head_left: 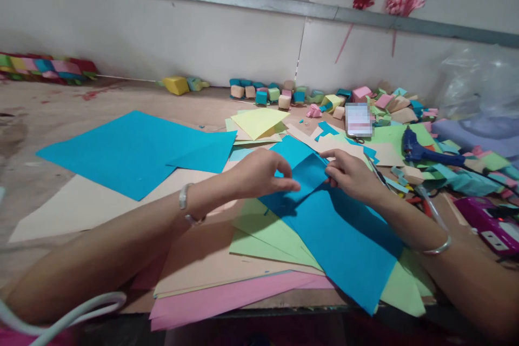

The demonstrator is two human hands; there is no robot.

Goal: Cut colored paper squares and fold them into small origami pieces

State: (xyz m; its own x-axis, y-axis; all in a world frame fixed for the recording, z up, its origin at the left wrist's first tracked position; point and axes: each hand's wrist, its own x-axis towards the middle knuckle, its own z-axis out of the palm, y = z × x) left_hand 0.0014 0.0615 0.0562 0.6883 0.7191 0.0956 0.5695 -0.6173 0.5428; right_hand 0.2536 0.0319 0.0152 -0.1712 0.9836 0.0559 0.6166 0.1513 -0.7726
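My right hand (351, 175) pinches the right corner of a small blue paper square (308, 175), raised a little at that side. My left hand (267, 173) hovers at the square's left side, fingers curved and thumb apart from them, with nothing visible in its grasp. Under both hands lies a larger blue paper sheet (348, 243), which runs toward the table's front edge. Light green sheets (275, 235) and peach sheets (194, 259) show beneath it. Another large blue sheet (130, 154) lies to the left.
Folded paper blocks (261, 97) line the wall. A phone (359, 120), a blue glue gun (430, 151), paper scraps (470, 181) and a magenta power strip (488, 227) crowd the right side. Pink sheets (227, 300) overhang the front edge. Scissors (379, 173) lie partly hidden behind my right hand.
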